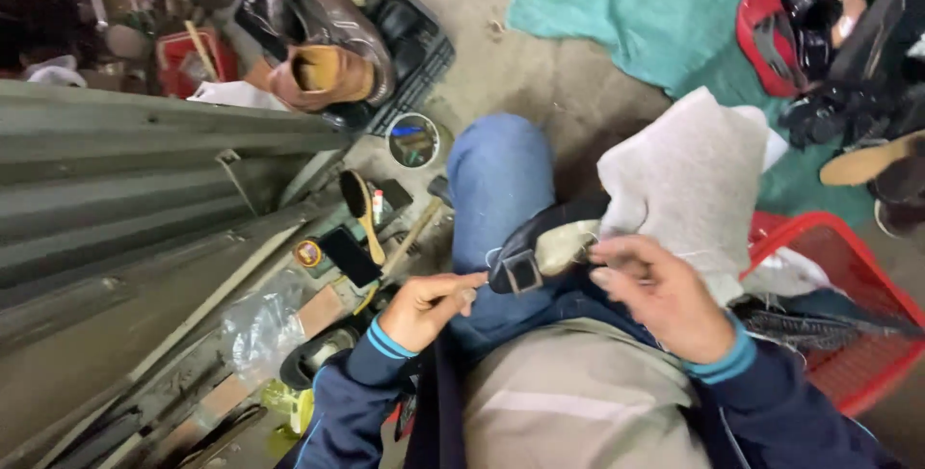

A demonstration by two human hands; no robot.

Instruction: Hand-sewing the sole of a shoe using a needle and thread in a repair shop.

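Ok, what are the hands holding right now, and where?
The right hand steadies the dark sandal on the knee, fingertips at its sole edge. The left hand sits pinched beside its buckle; whether it holds anything cannot be told.

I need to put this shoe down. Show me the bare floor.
Bare concrete floor lies between the black crate, the teal cloth and the knee. Crowded: the strip by the metal sheet with brush and tin, and the red basket.

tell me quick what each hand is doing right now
Left hand: fingers pinched shut, nothing visible in them, beside the dark buckled shoe.
Right hand: fingers curled on the shoe's edge, below the grey cloth.
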